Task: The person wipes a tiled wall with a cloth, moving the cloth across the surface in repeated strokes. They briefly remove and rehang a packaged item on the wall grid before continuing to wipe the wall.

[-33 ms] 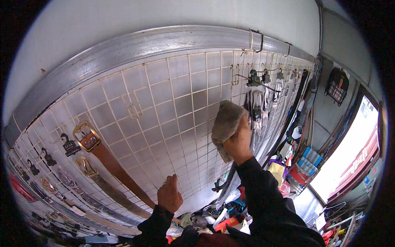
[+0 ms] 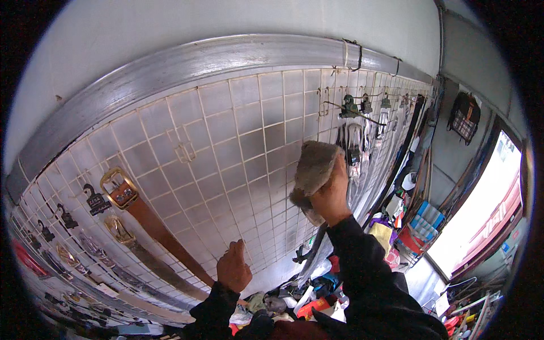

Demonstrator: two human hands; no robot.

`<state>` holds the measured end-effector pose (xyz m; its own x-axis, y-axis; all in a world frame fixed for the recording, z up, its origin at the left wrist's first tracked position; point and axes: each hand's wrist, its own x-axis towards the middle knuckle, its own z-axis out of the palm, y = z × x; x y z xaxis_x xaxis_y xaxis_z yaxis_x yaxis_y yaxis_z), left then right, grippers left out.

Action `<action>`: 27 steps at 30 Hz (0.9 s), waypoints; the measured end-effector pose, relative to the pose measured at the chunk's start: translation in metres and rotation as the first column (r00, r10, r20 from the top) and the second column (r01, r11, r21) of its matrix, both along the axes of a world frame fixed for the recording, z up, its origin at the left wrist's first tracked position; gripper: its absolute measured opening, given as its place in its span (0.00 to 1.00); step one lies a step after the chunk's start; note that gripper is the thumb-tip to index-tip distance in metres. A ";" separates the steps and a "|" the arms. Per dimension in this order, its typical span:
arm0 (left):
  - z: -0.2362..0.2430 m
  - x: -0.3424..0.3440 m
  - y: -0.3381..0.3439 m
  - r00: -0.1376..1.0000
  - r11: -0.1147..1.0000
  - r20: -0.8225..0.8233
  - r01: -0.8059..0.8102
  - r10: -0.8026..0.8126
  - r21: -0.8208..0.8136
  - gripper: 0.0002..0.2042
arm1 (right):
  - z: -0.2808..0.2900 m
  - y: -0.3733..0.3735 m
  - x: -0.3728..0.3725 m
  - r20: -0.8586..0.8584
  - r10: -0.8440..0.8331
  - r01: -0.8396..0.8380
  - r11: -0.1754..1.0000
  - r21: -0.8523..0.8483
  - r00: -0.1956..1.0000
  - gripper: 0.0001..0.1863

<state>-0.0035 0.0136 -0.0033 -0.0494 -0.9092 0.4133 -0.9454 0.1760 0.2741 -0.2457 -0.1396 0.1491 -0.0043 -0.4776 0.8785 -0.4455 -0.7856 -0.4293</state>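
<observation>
My right hand is closed around a bunched grey-brown cloth. The rag lies against or just in front of the white wire grid panel; which of the two I cannot tell. Lower down and to the left, my left hand is at the grid with its fingers curled in; whatever they grip is hidden. Left of that hand hangs a brown leather belt with a brass-coloured buckle, and beside it a darker belt.
Black hangers and more belts line the grid at left. Green-black clips with packaged belts hang right of the cloth. A metal beam runs above. Assorted goods lie below. A doorway and a backpack are at right.
My right hand and the cloth have shifted slightly down and to the right, and the cloth's lower fold has changed shape. My left hand stays where it was.
</observation>
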 end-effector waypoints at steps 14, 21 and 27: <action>0.004 -0.004 0.000 0.999 0.997 0.004 0.039 -0.038 -0.069 0.30 | 0.060 -0.061 0.056 -0.054 0.094 -0.106 0.947 -0.303 0.994 0.25; 0.006 -0.004 0.002 1.000 1.000 0.030 0.003 -0.004 0.010 0.31 | -0.028 -0.049 0.056 0.604 0.560 -0.718 0.695 0.029 0.567 0.29; 0.013 -0.006 -0.001 0.999 0.998 0.021 -0.025 0.024 0.053 0.30 | -0.079 -0.003 0.038 0.682 0.558 -0.769 0.639 0.010 0.472 0.23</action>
